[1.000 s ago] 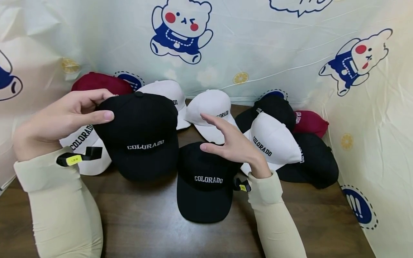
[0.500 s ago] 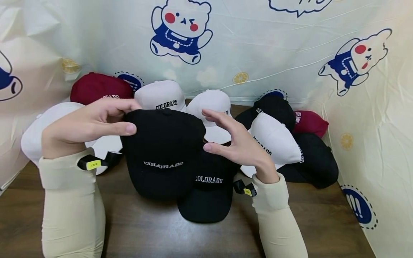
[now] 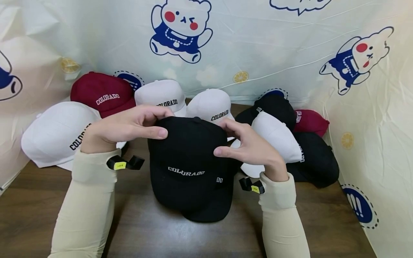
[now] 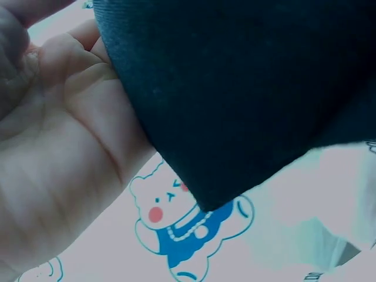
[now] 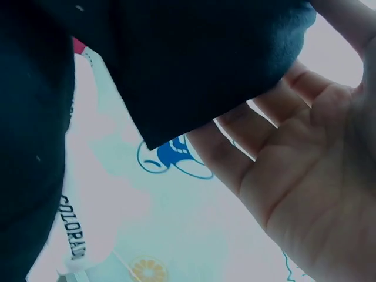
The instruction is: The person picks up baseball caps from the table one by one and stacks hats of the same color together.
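Held up in the middle of the head view is a black cap (image 3: 185,150) with white COLORADO lettering, its brim tilted down toward me. My left hand (image 3: 127,125) pinches its upper left side, thumb in front and fingers behind. At its right side, my right hand (image 3: 253,148) has the thumb on the front, and in the right wrist view the fingers (image 5: 220,150) go behind the fabric. Another black cap (image 3: 214,211) stands behind, mostly hidden; its brim and last letters show.
A white cap (image 3: 55,132) and a maroon cap (image 3: 100,89) stand at left, with two white caps (image 3: 159,91) at the back. At right cluster a white cap (image 3: 274,138), black caps (image 3: 314,159) and a maroon cap (image 3: 311,122). Patterned cloth (image 3: 258,46) walls the wooden table (image 3: 155,233).
My left hand has carried the black cap rightward and down, in front of the other black cap. My right hand has shifted slightly right and now grips the carried cap's right side.
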`<state>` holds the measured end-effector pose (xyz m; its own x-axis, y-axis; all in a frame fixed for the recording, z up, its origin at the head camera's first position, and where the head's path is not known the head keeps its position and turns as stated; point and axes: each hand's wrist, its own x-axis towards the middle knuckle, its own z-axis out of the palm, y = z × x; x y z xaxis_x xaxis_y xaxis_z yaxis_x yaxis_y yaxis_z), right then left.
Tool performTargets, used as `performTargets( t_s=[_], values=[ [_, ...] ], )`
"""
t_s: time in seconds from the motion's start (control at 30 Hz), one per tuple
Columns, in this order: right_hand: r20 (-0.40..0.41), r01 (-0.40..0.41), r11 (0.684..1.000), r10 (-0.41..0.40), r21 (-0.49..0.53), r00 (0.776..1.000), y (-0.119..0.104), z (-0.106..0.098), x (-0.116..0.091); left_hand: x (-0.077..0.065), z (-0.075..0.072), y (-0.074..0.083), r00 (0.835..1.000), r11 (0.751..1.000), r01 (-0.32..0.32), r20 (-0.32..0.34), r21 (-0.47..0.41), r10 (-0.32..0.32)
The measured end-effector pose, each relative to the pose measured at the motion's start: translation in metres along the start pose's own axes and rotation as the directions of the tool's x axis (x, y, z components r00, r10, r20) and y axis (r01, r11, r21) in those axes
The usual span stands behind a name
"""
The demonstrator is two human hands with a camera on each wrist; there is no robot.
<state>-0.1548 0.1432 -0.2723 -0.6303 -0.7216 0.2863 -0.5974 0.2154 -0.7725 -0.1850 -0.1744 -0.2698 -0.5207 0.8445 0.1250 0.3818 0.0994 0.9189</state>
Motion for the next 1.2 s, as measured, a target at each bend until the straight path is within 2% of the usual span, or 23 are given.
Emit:
performTargets(
  t_s=[0.2, 0.37, 0.5, 0.57, 0.73, 0.8, 1.0, 1.2],
  values=[
    [0.051, -0.104, 0.995, 0.104, 0.002, 0.993, 0.003, -0.012, -0.011, 0.015, 0.008, -0.01, 0.999, 0.996, -0.021, 0.047, -0.082, 0.025],
    [0.143, -0.187, 0.982, 0.183, 0.014, 0.973, 0.027, -0.023, -0.022, 0.027, 0.018, -0.017, 0.996, 0.992, 0.028, 0.085, -0.121, -0.018],
    [0.188, -0.22, 0.975, 0.221, -0.025, 0.957, 0.042, -0.03, -0.029, 0.034, 0.024, -0.025, 0.992, 0.99, 0.042, 0.121, -0.135, -0.025],
    [0.213, -0.244, 0.969, 0.245, -0.031, 0.946, 0.046, -0.031, -0.031, 0.038, 0.027, -0.029, 0.99, 0.986, 0.046, 0.141, -0.161, -0.023],
    [0.29, -0.333, 0.943, 0.322, -0.013, 0.901, 0.056, -0.032, -0.033, 0.047, 0.032, -0.042, 0.98, 0.972, 0.075, 0.195, -0.225, -0.03],
    [0.308, -0.352, 0.936, 0.338, -0.01, 0.889, 0.061, -0.031, -0.033, 0.049, 0.033, -0.046, 0.976, 0.968, 0.098, 0.213, -0.232, -0.048],
    [0.338, -0.374, 0.928, 0.349, 0.009, 0.874, 0.078, -0.028, -0.031, 0.052, 0.032, -0.059, 0.96, 0.955, 0.176, 0.258, -0.239, -0.112],
    [0.33, -0.398, 0.917, 0.382, -0.02, 0.863, 0.09, -0.025, -0.03, 0.054, 0.029, -0.072, 0.946, 0.953, 0.214, 0.289, -0.216, -0.147]
  ],
)
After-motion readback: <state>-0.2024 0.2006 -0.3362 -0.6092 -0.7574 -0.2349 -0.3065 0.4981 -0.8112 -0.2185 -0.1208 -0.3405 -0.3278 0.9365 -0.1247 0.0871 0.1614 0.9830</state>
